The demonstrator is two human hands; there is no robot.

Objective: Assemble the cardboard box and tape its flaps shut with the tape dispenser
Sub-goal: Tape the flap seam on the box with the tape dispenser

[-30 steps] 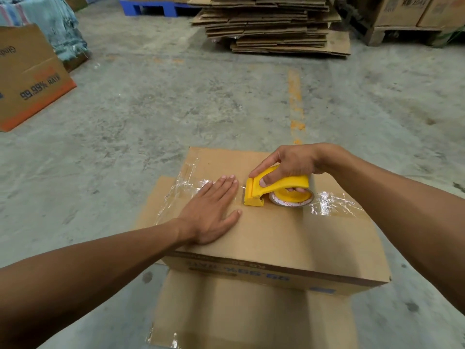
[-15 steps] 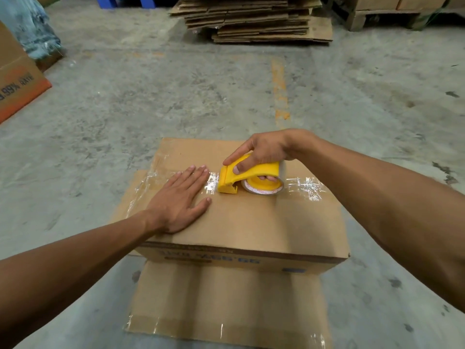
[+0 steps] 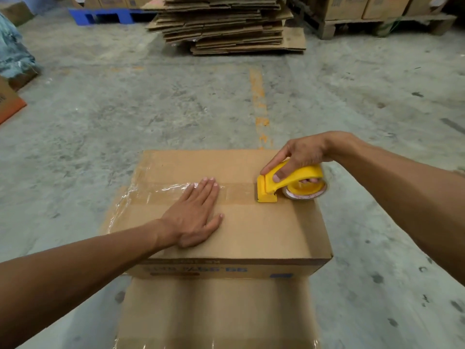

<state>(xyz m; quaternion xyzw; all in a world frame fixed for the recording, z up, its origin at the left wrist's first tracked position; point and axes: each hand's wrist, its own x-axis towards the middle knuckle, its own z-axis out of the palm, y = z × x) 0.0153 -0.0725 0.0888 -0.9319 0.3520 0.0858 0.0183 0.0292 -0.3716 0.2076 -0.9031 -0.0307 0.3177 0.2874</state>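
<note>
Box (image 3: 251, 230) sits on the concrete floor (image 3: 125, 109) atop flattened cardboard (image 3: 214, 313), a clear strip of tape (image 3: 234, 195) running across its closed flaps, and the right hand (image 3: 299, 154) grips the yellow tape dispenser (image 3: 289, 183) right at the box's right edge; left hand (image 3: 196, 215) lies flat, fingers together, pressing on the top with fingertips on the tape. Risky spot here: pull without a clean cut and the strip could stretch, wrinkle or lift off the seam; ease the left hand's pressure and the box might slide; tilt the dispenser wrong and the tape may fold onto itself
</note>
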